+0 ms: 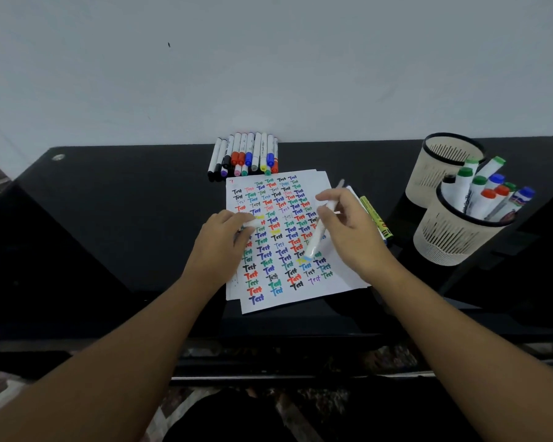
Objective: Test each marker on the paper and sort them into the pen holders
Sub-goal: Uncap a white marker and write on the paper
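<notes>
White marker (320,232) uncapped, tilted, light-blue tip touching paper (268,240), which lies flat on the dark table, covered in coloured "Test" marks. Row of capped markers (243,156) lies side by side just beyond the paper's far edge. Two beige mesh pen holders at right: nearer holder (454,240) filled with markers, farther holder (441,164) contents not visible.

Left hand (219,247) hides cap (251,223) end; paper (288,237) words partly covered

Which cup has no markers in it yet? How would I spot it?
Look at the right end of the black desk, where two cream mesh pen holders stand. The empty holder is the farther one, by the wall; the nearer holder is stuffed with markers.
</notes>
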